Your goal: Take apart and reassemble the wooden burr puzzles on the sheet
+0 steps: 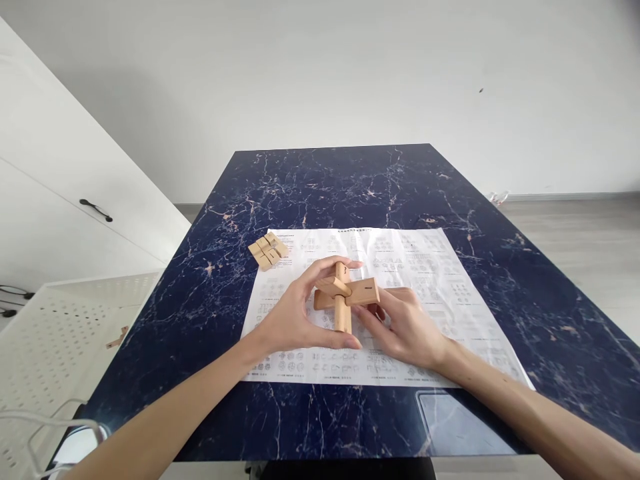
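Between my hands is a wooden interlocking puzzle (pixel 361 292), its bars crossing one another, with small dark marks on some ends. My left hand (pixel 295 310) grips the upright bar, thumb at its lower end and fingers at the top. From the right, my right hand (pixel 407 327) closes on the end of a sideways bar; part of its fingers is hidden behind the wood. Beneath both hands lies a creased white instruction sheet (pixel 440 267) printed with small diagrams. A flat wooden block puzzle (pixel 268 251) made of several squares rests at the sheet's upper left corner.
The dark blue marbled table (pixel 320 180) reaches toward a pale wall. A glass-like flat panel (pixel 457 423) lies at the near right edge. On the left stand a white cabinet (pixel 75 180) and a perforated white basket (pixel 65 333), with a white cable (pixel 50 420) nearby.
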The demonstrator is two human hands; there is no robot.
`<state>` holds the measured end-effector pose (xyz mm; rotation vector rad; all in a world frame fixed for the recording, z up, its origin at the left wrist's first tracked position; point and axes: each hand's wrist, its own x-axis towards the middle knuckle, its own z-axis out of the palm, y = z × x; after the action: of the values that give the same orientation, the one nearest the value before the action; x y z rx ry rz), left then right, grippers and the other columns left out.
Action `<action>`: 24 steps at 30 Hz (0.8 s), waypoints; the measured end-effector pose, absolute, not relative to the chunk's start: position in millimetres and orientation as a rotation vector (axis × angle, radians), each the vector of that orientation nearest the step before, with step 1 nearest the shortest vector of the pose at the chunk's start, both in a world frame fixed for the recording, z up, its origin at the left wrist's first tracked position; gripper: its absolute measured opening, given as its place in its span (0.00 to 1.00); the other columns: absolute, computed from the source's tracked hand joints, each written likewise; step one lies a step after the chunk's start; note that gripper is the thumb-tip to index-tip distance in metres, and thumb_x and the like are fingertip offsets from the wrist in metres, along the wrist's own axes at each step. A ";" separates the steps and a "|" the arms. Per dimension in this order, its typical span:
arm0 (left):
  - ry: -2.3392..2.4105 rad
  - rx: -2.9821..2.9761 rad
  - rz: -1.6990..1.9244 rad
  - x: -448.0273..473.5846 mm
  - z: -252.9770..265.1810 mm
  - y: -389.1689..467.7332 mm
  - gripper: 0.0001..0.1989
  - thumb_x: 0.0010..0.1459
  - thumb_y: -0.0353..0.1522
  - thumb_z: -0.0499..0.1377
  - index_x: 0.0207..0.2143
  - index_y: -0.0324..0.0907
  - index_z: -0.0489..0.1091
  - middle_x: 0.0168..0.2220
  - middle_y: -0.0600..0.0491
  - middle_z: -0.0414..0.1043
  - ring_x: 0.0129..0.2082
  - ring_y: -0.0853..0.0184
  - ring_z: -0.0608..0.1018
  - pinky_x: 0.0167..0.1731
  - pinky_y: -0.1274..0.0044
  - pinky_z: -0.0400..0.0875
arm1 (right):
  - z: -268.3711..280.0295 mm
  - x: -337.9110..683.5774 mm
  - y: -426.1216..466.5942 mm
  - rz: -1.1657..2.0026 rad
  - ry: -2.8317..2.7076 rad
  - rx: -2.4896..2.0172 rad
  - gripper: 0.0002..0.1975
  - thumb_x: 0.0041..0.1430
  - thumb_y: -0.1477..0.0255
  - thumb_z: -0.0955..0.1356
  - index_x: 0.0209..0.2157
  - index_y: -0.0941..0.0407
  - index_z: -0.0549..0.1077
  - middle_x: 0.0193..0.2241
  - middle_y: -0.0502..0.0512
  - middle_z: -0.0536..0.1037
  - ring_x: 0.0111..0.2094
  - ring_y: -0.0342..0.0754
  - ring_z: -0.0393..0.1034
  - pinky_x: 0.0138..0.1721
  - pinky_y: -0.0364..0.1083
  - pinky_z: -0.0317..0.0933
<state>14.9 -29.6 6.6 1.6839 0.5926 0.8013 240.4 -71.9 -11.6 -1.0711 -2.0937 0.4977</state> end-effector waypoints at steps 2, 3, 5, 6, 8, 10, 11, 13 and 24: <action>0.589 1.684 0.804 15.0 7.1 -29.3 0.49 0.43 0.39 0.82 0.66 0.55 0.65 0.69 0.45 0.66 0.69 0.45 0.69 0.65 0.52 0.69 | -10.7 240.5 -71.9 0.509 -2.095 -1.064 0.10 0.74 0.69 0.63 0.36 0.54 0.70 0.19 0.46 0.70 0.18 0.42 0.60 0.24 0.45 0.52; 0.588 1.683 0.808 14.9 7.4 -29.1 0.49 0.43 0.39 0.82 0.65 0.54 0.66 0.69 0.45 0.66 0.68 0.45 0.70 0.64 0.52 0.69 | -10.1 240.6 -72.0 0.520 -2.098 -1.057 0.09 0.74 0.70 0.63 0.36 0.54 0.70 0.19 0.46 0.70 0.18 0.43 0.60 0.24 0.45 0.53; 0.590 1.681 0.815 14.4 7.9 -28.7 0.48 0.43 0.41 0.82 0.65 0.54 0.67 0.67 0.45 0.68 0.67 0.46 0.71 0.64 0.52 0.69 | -9.1 240.9 -72.1 0.545 -2.104 -1.035 0.09 0.74 0.70 0.63 0.37 0.54 0.70 0.20 0.46 0.70 0.19 0.43 0.61 0.24 0.45 0.53; 0.593 1.682 0.816 14.1 8.1 -28.4 0.47 0.43 0.41 0.82 0.64 0.54 0.67 0.67 0.45 0.69 0.66 0.46 0.72 0.64 0.52 0.69 | -8.9 241.1 -72.3 0.555 -2.106 -1.023 0.09 0.74 0.70 0.63 0.37 0.54 0.70 0.20 0.46 0.70 0.19 0.43 0.61 0.24 0.45 0.53; 0.601 1.687 0.801 13.4 8.5 -28.0 0.45 0.45 0.43 0.81 0.64 0.54 0.68 0.66 0.45 0.70 0.65 0.47 0.73 0.64 0.52 0.69 | -9.6 241.6 -72.6 0.561 -2.113 -1.002 0.09 0.75 0.71 0.63 0.37 0.54 0.70 0.20 0.46 0.70 0.19 0.43 0.61 0.24 0.45 0.53; 0.600 1.688 0.777 13.1 9.2 -28.1 0.45 0.46 0.44 0.80 0.64 0.54 0.67 0.66 0.45 0.70 0.64 0.47 0.74 0.62 0.53 0.71 | -11.4 242.0 -73.0 0.543 -2.121 -0.987 0.09 0.75 0.71 0.62 0.38 0.53 0.70 0.21 0.46 0.70 0.19 0.43 0.61 0.24 0.45 0.52; 0.597 1.690 0.768 13.1 9.6 -28.2 0.45 0.45 0.44 0.80 0.64 0.54 0.68 0.66 0.45 0.69 0.64 0.46 0.74 0.61 0.53 0.72 | -12.5 242.0 -73.2 0.526 -2.123 -0.977 0.09 0.75 0.71 0.62 0.37 0.53 0.70 0.21 0.46 0.70 0.19 0.43 0.61 0.24 0.45 0.52; 0.590 1.697 0.766 13.4 10.6 -28.8 0.45 0.43 0.43 0.81 0.63 0.54 0.68 0.65 0.45 0.69 0.64 0.45 0.73 0.60 0.54 0.73 | -14.5 241.8 -73.4 0.493 -2.123 -0.962 0.09 0.75 0.71 0.63 0.36 0.53 0.69 0.20 0.46 0.70 0.19 0.43 0.61 0.24 0.45 0.52; 0.551 1.752 0.840 15.4 13.5 -31.1 0.45 0.44 0.40 0.81 0.63 0.54 0.68 0.63 0.46 0.70 0.64 0.47 0.74 0.60 0.56 0.73 | -10.4 241.0 -72.5 0.501 -2.097 -0.978 0.11 0.74 0.72 0.63 0.33 0.53 0.66 0.20 0.45 0.67 0.19 0.43 0.58 0.23 0.46 0.50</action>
<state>15.4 -31.1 13.5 1.7515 0.5511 0.8404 241.0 -72.5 -10.4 -0.9784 -2.0973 0.5008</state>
